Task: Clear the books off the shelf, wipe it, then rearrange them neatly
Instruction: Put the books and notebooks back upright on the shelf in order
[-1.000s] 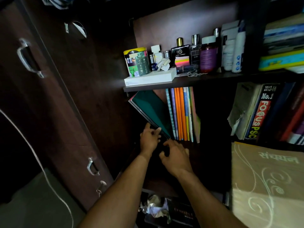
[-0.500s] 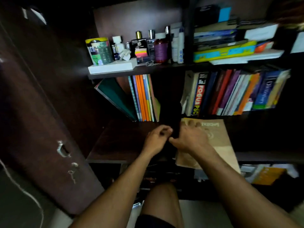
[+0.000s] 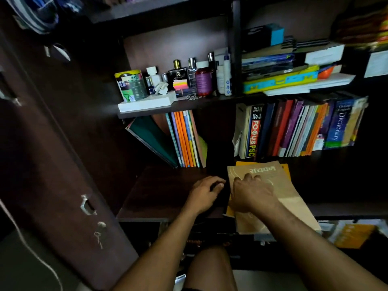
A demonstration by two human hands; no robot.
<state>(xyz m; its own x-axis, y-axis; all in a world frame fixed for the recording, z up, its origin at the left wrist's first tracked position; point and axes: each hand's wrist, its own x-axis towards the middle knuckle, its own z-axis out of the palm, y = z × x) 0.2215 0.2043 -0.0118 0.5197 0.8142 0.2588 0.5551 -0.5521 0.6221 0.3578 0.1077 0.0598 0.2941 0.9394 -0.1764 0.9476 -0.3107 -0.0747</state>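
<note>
While knuckles-up, right hand atop tan book.

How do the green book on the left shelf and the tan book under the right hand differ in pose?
The green book leans tilted against upright notebooks; the tan book lies flat, overhanging the shelf edge. The right hand rests on the tan book; no hand touches the green one. Both show plain covers.

Dim overall; we note light falling from the left onto the white box. Cupboard recesses sink into black shadow. Motion blur top right; wide-angle bending at edges.
</note>
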